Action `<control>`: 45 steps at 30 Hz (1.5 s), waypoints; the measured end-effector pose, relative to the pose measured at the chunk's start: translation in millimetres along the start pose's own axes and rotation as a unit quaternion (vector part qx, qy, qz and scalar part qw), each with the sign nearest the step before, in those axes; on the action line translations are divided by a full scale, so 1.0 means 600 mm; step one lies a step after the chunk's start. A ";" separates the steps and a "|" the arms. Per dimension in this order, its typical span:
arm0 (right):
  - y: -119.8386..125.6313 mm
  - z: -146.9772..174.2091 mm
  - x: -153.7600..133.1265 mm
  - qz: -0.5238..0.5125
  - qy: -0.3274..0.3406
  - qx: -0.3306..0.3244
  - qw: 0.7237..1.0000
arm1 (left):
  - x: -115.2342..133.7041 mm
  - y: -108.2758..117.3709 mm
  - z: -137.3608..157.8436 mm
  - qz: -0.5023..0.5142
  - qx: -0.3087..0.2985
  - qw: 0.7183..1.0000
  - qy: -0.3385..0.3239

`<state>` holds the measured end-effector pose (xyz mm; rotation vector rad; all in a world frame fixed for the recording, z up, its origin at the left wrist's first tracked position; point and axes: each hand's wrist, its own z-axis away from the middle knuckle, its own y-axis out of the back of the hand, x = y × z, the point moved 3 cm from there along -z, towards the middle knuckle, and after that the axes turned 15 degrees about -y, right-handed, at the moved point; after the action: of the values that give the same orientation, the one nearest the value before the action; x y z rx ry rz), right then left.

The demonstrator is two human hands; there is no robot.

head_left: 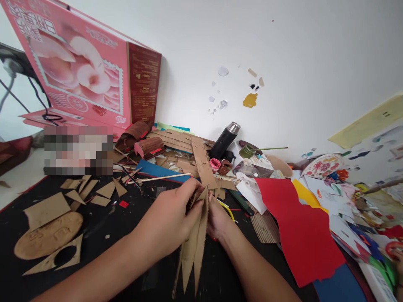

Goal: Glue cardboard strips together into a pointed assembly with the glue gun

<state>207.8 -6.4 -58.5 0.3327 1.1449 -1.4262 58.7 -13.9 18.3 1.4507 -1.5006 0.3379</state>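
My left hand (181, 209) is closed around the upper part of a folded cardboard piece (195, 247), thumb and fingers pinching it. Long pointed strips of that piece hang downward over the black tabletop. My right hand (220, 220) is curled against the piece's right edge near the top; most of its fingers are hidden behind the cardboard. A yellow curved band (229, 209) shows just behind my right hand, and a bit of red peeks out below it; I cannot tell what these belong to.
Cardboard scraps (107, 191) and an oval brown clay-like slab (50, 235) lie left. Behind are a pink box (85, 71), a black thermos (225, 140) and a small pink pot (215, 164). Red paper (302, 226) and piled craft materials cover the right side.
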 end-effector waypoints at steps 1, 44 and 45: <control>0.001 0.000 -0.001 -0.003 0.004 0.003 1.000 | -0.006 0.005 -0.002 0.015 0.007 1.000 -0.002; -0.022 0.035 -0.040 0.250 0.080 0.020 0.965 | -0.101 0.079 -0.025 0.073 0.292 0.953 0.045; -0.023 0.036 -0.039 0.256 0.082 0.019 0.963 | -0.101 0.082 -0.025 0.070 0.306 0.949 0.042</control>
<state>210.3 -11.9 -24.2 0.7305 1.0635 -0.9755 10.3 46.1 -0.9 1.7734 -1.5007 1.0110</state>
